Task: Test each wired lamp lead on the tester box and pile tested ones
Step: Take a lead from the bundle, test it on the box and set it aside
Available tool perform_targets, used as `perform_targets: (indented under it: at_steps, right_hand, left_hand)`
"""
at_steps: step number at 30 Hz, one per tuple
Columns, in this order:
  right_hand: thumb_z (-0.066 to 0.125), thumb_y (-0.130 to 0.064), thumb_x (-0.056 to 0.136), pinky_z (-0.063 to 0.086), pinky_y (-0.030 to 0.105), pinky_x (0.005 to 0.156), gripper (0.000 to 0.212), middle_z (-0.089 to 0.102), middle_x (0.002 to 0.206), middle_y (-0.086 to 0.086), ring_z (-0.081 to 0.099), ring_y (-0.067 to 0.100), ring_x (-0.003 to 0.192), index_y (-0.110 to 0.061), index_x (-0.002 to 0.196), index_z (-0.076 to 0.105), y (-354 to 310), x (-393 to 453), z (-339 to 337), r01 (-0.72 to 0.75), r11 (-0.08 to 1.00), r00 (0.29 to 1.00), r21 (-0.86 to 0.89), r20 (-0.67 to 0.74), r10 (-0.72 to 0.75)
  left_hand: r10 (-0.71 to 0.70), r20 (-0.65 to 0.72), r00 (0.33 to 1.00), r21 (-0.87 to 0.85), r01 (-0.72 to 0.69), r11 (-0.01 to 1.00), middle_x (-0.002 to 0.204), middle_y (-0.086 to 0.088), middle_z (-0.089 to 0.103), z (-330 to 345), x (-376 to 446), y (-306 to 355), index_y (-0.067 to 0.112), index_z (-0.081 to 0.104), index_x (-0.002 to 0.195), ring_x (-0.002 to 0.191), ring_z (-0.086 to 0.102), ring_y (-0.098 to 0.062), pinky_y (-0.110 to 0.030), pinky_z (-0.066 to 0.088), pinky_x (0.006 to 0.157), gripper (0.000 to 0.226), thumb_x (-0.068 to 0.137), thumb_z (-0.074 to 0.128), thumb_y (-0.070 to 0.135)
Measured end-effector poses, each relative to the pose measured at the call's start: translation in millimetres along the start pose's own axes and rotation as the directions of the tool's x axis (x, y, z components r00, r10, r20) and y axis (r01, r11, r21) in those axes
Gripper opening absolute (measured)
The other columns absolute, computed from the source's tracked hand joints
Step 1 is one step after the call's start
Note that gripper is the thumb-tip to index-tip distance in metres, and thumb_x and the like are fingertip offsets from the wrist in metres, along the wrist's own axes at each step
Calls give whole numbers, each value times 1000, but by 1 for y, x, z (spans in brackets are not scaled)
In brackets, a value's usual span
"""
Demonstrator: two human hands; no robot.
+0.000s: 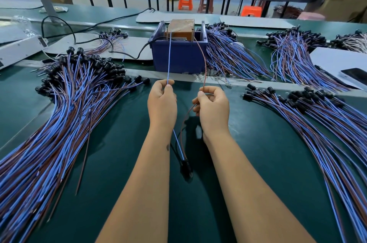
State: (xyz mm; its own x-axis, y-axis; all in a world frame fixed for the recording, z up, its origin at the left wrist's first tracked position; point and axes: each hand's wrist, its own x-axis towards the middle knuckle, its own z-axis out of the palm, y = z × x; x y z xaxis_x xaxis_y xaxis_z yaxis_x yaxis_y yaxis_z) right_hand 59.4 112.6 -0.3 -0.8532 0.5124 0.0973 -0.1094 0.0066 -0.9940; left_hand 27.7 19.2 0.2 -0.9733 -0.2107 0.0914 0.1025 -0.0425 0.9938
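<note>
My left hand (162, 101) pinches the blue wire (169, 57) of one lamp lead, and my right hand (213, 106) pinches its brown wire (204, 59). Both wire ends reach up to the brown tester box (181, 27), which sits inside a blue bin (178, 56). The lead's black lamp socket (186, 166) hangs between my forearms above the green table. A big pile of leads (65, 107) lies to the left. Another pile of leads (317, 115) lies to the right.
More bundles of leads (230, 53) lie behind the bin and at the far right (294, 52). A black power cable (127, 54) runs to the bin. A white unit (19, 48) sits at the left, a phone (355, 76) on white paper at the right.
</note>
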Motion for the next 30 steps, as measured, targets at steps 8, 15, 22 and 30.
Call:
perform_targets:
  at_steps: [8, 15, 22, 30]
  right_hand:
    - [52, -8, 96, 45, 15, 51, 10, 63, 70, 1, 53, 1, 50, -15, 94, 58, -1, 0, -1, -5, 1000, 1000, -19, 9, 5]
    - [53, -7, 96, 45, 15, 51, 11, 62, 69, 2, 54, 5, 53, -15, 93, 59, -2, -1, 0, -4, 1000, 1000, -1, 9, 4]
    - [53, -7, 96, 46, 15, 52, 11, 61, 69, 1, 54, 6, 55, -15, 94, 60, -3, -2, -1, 0, 1000, 1000, -7, 29, 0]
    - [54, -9, 95, 44, 14, 50, 11, 61, 69, 1, 54, 9, 57, -15, 95, 62, -3, -3, 0, -11, 1000, 999, -22, 39, 12]
  left_hand:
    - [-11, -14, 1000, 54, 12, 998, 56, 7, 49, 0, 2, -2, 23, 57, 95, 41, 40, 3, -8, 33, 42, 21, 101, 40, 14]
    - [-20, -29, 999, 83, 22, 996, 57, 7, 51, 0, 2, -2, 26, 56, 93, 38, 39, 2, -10, 33, 40, 21, 101, 39, 15]
    - [-29, -28, 999, 90, 32, 995, 55, 9, 51, 0, 2, -2, 26, 56, 94, 38, 39, 2, -10, 34, 40, 21, 100, 39, 15]
    - [-47, -48, 998, 72, 51, 996, 48, 12, 52, -1, 2, -2, 24, 55, 95, 41, 40, 0, -12, 36, 42, 20, 99, 37, 15]
